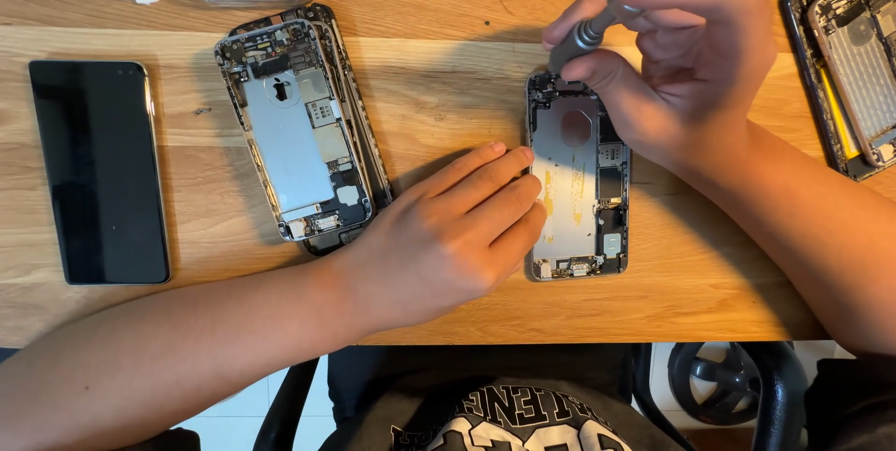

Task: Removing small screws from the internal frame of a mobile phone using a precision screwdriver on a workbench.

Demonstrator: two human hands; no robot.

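- Illumination: bright, even, warm; source overhead.
- Shadows: soft, short, cast leftward and downward from both forearms onto the wooden table.
- Glare: mild reflection on the black phone screen.
- Focus: sharp centrally; slight softening at frame edges.

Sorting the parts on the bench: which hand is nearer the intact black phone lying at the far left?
Left. The left hand lies between the black phone and the opened phone; the right hand is farther right.

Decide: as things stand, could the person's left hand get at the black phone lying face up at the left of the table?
Probably yes. The left hand rests flat beside the opened phone shell, holding nothing, and the black phone lies uncovered on the table on that same side.
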